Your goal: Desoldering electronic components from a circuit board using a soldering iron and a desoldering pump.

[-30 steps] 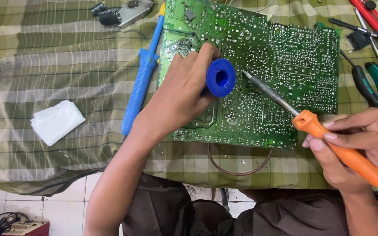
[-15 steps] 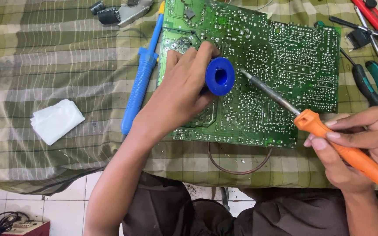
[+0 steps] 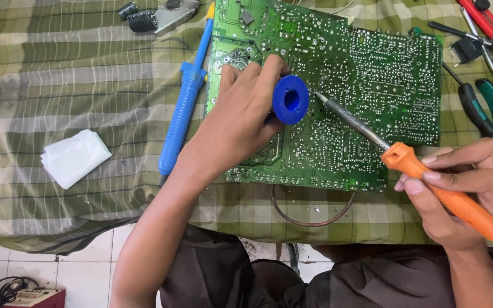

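Observation:
A green circuit board (image 3: 372,74) lies solder side up on a green checked cloth (image 3: 75,74). My left hand (image 3: 241,122) rests on the board and grips a blue solder spool (image 3: 290,100). My right hand (image 3: 463,191) holds an orange-handled soldering iron (image 3: 429,177). Its metal tip (image 3: 322,98) touches the board just right of the spool.
A blue desoldering pump (image 3: 182,114) lies left of the board. A folded white tissue (image 3: 75,158) sits further left. Pliers and screwdrivers (image 3: 486,97) lie at the right edge, small parts (image 3: 155,17) at the top. A brown wire loop (image 3: 309,214) hangs below the board.
The view has shifted slightly. Both hands, the spool and the iron tip stay in nearly the same place on the board.

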